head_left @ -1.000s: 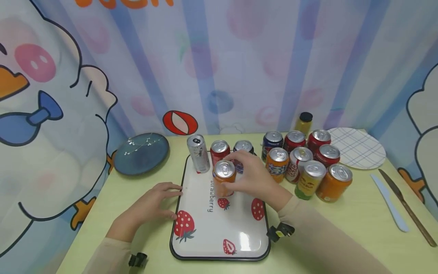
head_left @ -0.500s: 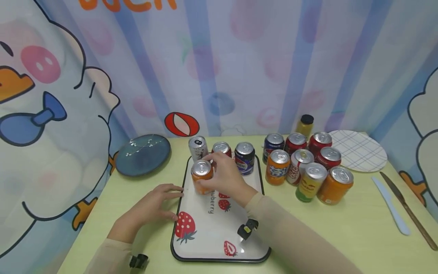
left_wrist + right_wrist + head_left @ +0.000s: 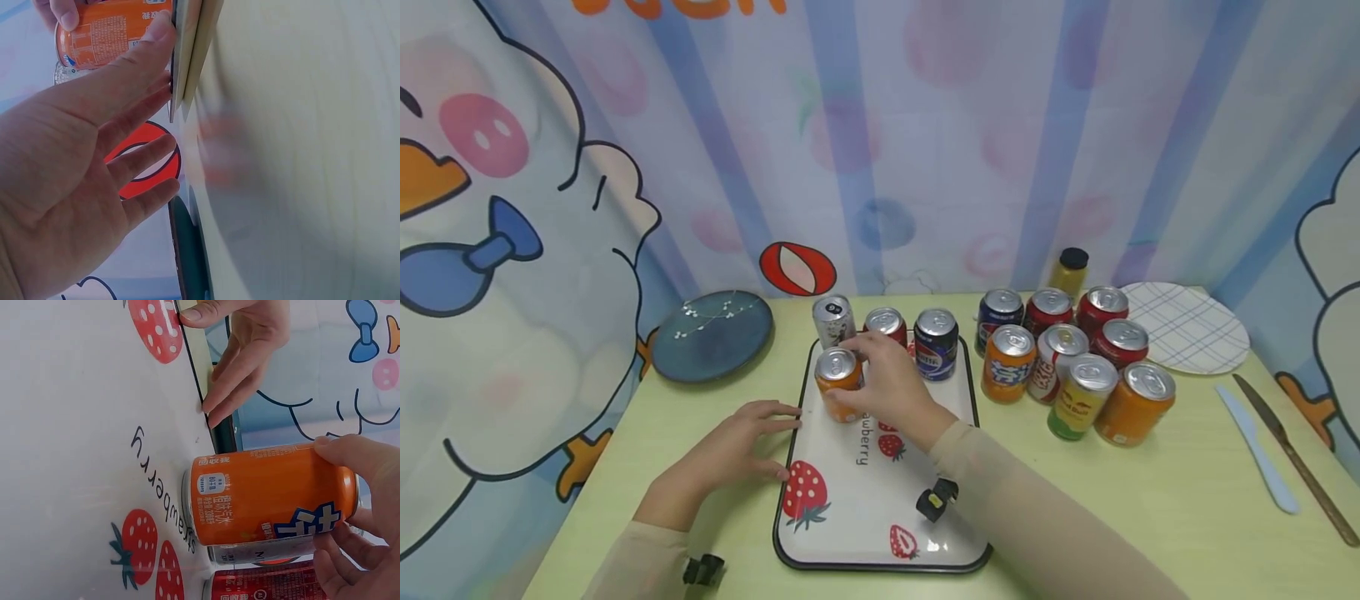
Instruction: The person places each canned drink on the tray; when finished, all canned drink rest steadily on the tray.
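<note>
An orange soda can [image 3: 841, 385] stands near the left side of the white strawberry tray [image 3: 850, 525], in front of a slim silver can [image 3: 833, 321]. My right hand [image 3: 891, 383] grips the orange can near its top; in the right wrist view the thumb and fingers wrap its upper end, and its base is right at the tray surface. My left hand [image 3: 730, 450] has its fingers extended, the tips at the tray's left rim. Along the tray's back, a red can [image 3: 886, 323] is partly hidden by the right hand, and a dark blue can [image 3: 936, 346] stands beside it.
Right of the tray, several cans crowd together, including an orange can [image 3: 1009, 367] and a yellow-green can [image 3: 1081, 398]. A black-capped bottle [image 3: 1070, 271] and checked plate [image 3: 1187, 329] are behind. Two knives lie at far right. A dark blue plate [image 3: 711, 337] sits at left.
My right hand has carried the orange can leftward across the tray, from in front of the red can to in front of the silver one. My left hand has stayed at the rim.
</note>
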Available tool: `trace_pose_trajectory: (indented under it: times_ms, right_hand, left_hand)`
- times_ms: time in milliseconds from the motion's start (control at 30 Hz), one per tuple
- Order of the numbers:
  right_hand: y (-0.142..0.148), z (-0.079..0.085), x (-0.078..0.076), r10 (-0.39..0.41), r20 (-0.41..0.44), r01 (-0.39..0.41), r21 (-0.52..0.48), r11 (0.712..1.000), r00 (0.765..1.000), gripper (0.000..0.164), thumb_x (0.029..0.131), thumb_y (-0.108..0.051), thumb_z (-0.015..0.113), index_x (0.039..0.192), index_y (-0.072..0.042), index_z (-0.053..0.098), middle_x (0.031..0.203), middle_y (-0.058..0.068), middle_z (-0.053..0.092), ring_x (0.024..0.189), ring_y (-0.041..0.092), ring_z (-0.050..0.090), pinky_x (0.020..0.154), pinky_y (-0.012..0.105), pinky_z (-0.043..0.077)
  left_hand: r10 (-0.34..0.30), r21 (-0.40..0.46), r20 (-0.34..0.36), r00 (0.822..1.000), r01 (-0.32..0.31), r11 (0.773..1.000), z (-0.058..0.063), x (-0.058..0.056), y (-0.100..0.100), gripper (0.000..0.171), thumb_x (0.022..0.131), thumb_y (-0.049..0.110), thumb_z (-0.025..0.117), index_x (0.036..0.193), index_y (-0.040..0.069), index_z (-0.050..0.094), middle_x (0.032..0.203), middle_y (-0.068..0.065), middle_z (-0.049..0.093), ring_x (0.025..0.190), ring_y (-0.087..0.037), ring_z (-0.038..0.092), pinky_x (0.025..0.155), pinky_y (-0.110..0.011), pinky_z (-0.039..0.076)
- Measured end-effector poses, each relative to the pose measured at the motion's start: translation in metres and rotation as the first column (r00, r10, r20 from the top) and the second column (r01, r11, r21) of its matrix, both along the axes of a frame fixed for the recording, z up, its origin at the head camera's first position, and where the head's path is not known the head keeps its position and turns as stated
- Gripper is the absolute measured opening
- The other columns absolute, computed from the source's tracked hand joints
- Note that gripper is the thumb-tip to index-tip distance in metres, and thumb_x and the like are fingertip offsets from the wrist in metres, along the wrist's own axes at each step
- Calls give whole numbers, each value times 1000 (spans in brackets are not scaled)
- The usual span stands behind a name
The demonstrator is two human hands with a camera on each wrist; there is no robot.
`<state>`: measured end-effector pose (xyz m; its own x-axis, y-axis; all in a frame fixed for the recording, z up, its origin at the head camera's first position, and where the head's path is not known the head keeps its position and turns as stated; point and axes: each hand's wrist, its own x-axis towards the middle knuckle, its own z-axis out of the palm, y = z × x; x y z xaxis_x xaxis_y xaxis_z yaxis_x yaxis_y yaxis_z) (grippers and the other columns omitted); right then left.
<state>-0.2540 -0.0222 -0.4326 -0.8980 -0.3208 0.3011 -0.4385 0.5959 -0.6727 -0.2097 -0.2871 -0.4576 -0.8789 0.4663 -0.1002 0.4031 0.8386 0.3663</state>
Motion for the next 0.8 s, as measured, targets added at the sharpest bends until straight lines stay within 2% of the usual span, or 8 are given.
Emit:
trace_pose_trajectory:
  times_ms: [200,367,500,633,800]
  right_hand:
    - [20,3,6,49,29,-51,50,997,998,70,80,-34,91,141,-13,62,143,5,58,125,24,63,106,39,56]
    - [55,10,19,54,13,-55,93,994,998,62,83,-33,88,137,-14,65,142,2,59,133,24,57,113,45,51]
    - [89,20,30,58,-55,-50,137,989,997,53,84,-28,87,132,-12,68,141,6,60,133,29,57,111,49,51]
    - [128,27,38,60,-137,-35,176,984,989,48,85,-23,86,128,-9,70,137,10,62,128,31,59,107,52,54]
    - [174,31,45,56,-243,-8,196,981,968,44,81,-14,88,122,-9,73,134,12,64,125,33,59,102,55,55]
  left_hand:
    - [20,25,34,999,-21,999,0,-1,0,73,73,38,93,138,15,68,150,-4,57,145,-37,45,119,-61,39]
    - [21,17,36,999,-22,1000,4,1,-4,73,73,36,93,138,16,68,149,-4,58,144,-37,45,119,-61,39]
    - [15,17,17,1000,-16,1000,5,3,-8,72,72,37,93,136,14,69,148,-5,59,143,-38,46,118,-61,40]
    - [-9,56,14,1000,8,998,2,2,-7,72,74,37,92,137,13,68,149,-6,58,143,-40,45,118,-63,39]
    - [-10,70,12,1000,9,998,-1,2,-3,72,74,34,93,137,11,68,149,-7,58,143,-40,46,119,-62,38]
